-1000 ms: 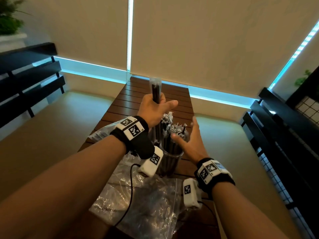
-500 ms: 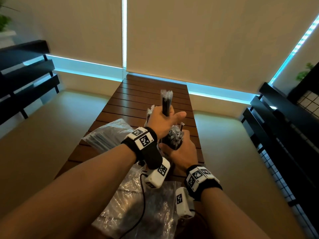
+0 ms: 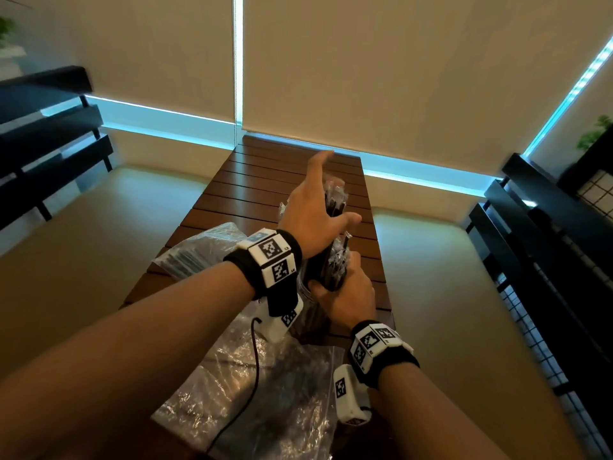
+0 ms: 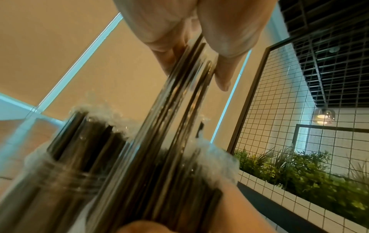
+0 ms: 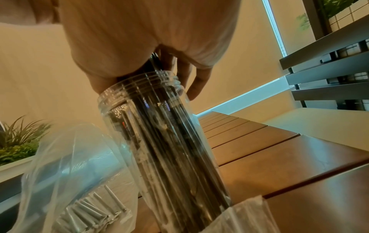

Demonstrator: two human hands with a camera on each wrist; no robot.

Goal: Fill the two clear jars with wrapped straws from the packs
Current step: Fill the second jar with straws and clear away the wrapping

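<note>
A clear jar [image 5: 159, 141] packed with dark wrapped straws stands on the slatted wooden table [image 3: 282, 174]. My right hand [image 3: 345, 290] curls round the bunch of straws [image 3: 331, 270] right at the jar's mouth [image 5: 139, 82]. Above it my left hand [image 3: 315, 210] has index finger and thumb stretched out straight. A bundle of straws [image 3: 335, 197] leans between them, its lower end among the jar's straws. The left wrist view shows that bundle [image 4: 185, 88] between thumb and fingers. It also shows a second straw-filled jar [image 4: 60, 157] just to the left, mostly hidden in the head view.
A crinkled clear pack [image 3: 265, 393] lies at the table's near end, with straws visible inside [image 5: 89, 209]. Another pack [image 3: 199, 250] lies at the left edge. Black slatted benches stand on the left [image 3: 49, 154] and right [image 3: 547, 260]. A blind-covered wall closes the table's far end.
My left hand came down with its bundle onto the near jar and its fingers straightened. My right hand, open a second ago, closed round the straws at the jar's mouth.
</note>
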